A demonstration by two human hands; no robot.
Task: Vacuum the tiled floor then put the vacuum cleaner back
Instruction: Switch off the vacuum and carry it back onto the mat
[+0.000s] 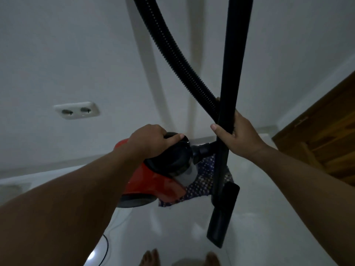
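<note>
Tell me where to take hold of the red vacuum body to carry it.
By the black top handle, from above, as the left hand does now: it arches over the vacuum body, so curled fingers hook it. The right hand steadies the wand.

The vacuum cleaner point(151, 181) has a glossy red plastic shell with a shiny black plastic top; its hose point(172, 60) is ribbed black plastic; the tube point(228, 104) is smooth, matt black; at 3 o'clock of the shell lies a dotted cloth point(201, 181); the floor point(259, 217) is glossy white tile; the door point(326, 135) at 3 o'clock looks like brown wood.
</note>
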